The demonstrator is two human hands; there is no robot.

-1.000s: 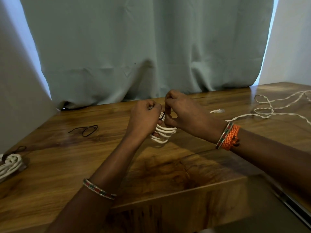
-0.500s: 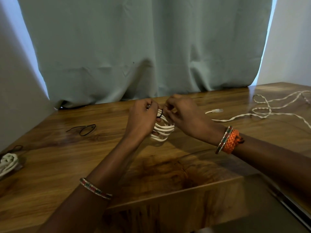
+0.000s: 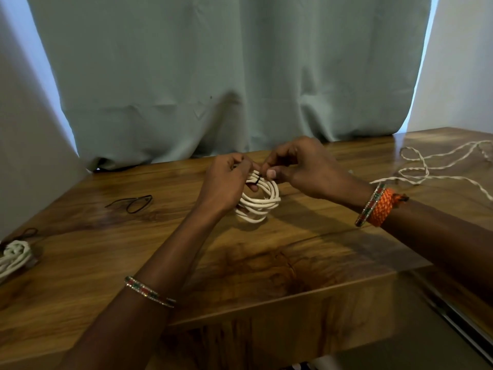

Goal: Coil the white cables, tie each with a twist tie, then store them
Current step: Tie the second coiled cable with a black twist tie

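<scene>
- Since the earlier frame the coiled cable (image 3: 260, 200) has turned: its loops now face up as an open ring, where a second ago only a stack of strands showed between the hands.
- Left hand (image 3: 226, 182): closed on the left side of the coil, fingers curled around the strands, holding it just above the wooden table (image 3: 106, 263).
- Right hand (image 3: 304, 166): thumb and fingertips pinched together at the top of the coil, right at the black twist tie (image 3: 258, 180) that crosses the strands. Grip on the tie ends themselves partly hidden; cannot tell exactly what is held.
- Coil sits mid-table, between both hands, near the curtain (image 3: 226, 76).
- Loose black ties (image 3: 133, 202) lie well left of the coil.
- A finished white bundle (image 3: 13, 256) lies at the far left edge, with another dark tie just behind it.
- An uncoiled twisted white cable (image 3: 426, 166) sprawls at far right.
- Beaded bracelet on left wrist; beaded and orange bands (image 3: 378, 206) on right.
</scene>
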